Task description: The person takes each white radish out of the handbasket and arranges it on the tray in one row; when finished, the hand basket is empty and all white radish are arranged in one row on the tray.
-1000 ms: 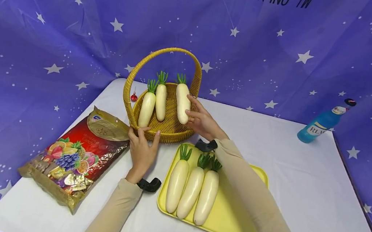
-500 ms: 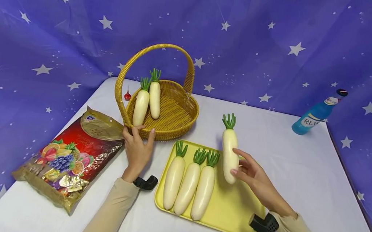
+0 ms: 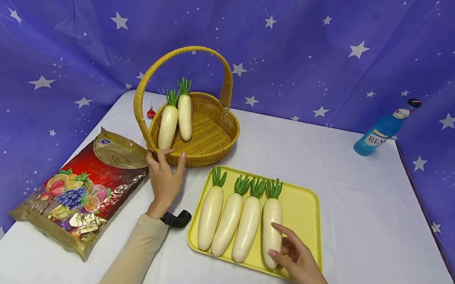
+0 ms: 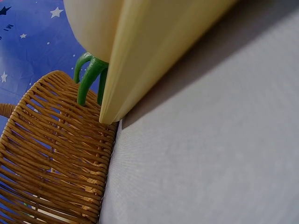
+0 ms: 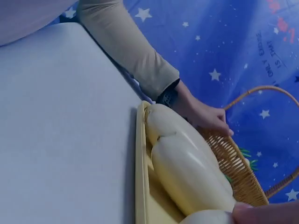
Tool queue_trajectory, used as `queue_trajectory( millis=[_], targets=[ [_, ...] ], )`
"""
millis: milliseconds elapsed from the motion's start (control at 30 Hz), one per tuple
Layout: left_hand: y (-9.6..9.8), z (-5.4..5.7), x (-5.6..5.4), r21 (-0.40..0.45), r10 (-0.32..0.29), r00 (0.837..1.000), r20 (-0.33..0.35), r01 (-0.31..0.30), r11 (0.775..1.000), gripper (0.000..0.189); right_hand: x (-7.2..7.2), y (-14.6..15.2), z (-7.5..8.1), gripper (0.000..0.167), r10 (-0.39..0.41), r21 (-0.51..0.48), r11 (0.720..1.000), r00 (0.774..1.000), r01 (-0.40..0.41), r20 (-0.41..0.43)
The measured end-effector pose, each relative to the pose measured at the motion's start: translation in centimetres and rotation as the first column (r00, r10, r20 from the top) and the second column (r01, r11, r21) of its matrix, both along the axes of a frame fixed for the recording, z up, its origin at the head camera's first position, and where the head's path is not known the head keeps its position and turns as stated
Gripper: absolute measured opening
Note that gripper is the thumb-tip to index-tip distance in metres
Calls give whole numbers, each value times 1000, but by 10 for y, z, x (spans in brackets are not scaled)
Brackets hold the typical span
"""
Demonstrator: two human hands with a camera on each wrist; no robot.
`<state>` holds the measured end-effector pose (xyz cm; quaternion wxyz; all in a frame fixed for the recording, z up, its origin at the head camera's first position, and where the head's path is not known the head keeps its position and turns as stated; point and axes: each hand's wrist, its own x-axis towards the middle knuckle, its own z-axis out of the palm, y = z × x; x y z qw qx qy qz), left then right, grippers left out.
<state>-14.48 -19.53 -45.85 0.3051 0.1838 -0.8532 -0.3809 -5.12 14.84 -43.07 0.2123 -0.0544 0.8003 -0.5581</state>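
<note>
My right hand [image 3: 298, 261] pinches a white radish [image 3: 273, 217] with a green top between thumb and fingers, low over the yellow tray [image 3: 310, 211]. Several more white radishes [image 3: 210, 216] lie side by side on the tray, left of it, tops pointing away. My left hand [image 3: 164, 181] grips the front left rim of the wicker basket [image 3: 216, 136], close to the base of its tall handle. Inside the basket, two white radishes [image 3: 168, 128] lean at the left. In the right wrist view, radishes [image 5: 191, 168] fill the near tray, with the left hand [image 5: 208, 116] beyond at the basket.
A red and gold candy bag [image 3: 87, 184] lies left of the left hand. Behind the basket's left side sits a small red ornament [image 3: 151, 113]. A blue bottle [image 3: 382, 132] stands tilted-looking at the back right. A starry purple cloth [image 3: 282, 52] hangs behind the white table.
My right hand has carried a radish out of the basket, rightward and toward me, and down onto the tray beside the others. My left hand has stayed at the basket rim.
</note>
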Motion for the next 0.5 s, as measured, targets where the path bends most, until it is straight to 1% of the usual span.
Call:
queue_trajectory(
  millis=[33,100,167,300,367,500],
  targets=[
    [0,0,-1,0,-1,1000,1,1,1000,48,1,-1,0,59,0,3,1000,1000,0,-2],
    [-1,1,-1,2,1,1000,1,-1,1000,48,3,-2,2,62,-7,38,999,1000,8,-18],
    [-1,2,-2,2,7,1000,-1,-7,1000,48,3,-4,3,67,-11,97,995,999,14,-38],
    [0,3,-2,-11,9,1000,-7,-9,1000,48,2,-6,7,75,21,221,975,997,-4,-73],
    [1,3,-2,-18,6,1000,-9,-6,1000,48,1,-6,8,74,40,251,968,996,-18,-82],
    [1,3,-1,-21,4,1000,-5,-4,1000,48,-2,-6,10,69,68,272,962,991,-33,-119]
  ],
)
